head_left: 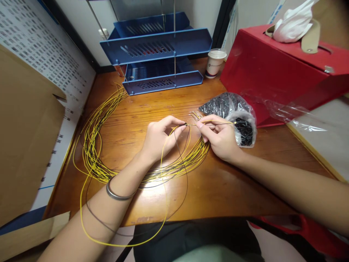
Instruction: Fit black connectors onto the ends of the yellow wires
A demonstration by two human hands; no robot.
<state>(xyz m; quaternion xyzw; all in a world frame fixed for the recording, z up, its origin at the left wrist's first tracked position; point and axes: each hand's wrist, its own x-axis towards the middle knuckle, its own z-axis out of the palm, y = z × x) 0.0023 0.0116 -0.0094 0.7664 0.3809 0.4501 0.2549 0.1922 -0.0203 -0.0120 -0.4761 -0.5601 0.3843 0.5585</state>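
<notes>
My left hand (160,138) pinches a small black piece at the end of a thin yellow wire (163,189) that loops down over the table's front edge. My right hand (219,138) is closed in a pinch on the same wire end, holding a thin wire stretch (218,123) that runs right toward the bag. Both hands meet above a large coiled bundle of yellow and black wires (94,153) lying on the wooden table (218,189). Several loose wire ends with metal tips (195,115) lie just beyond my fingers.
A clear plastic bag of small black parts (231,107) lies right of my right hand. Behind it stands a red box (272,72) with a tissue on top. A blue stacked paper tray (158,54) and a paper cup (215,62) are at the back. Cardboard (24,138) leans at left.
</notes>
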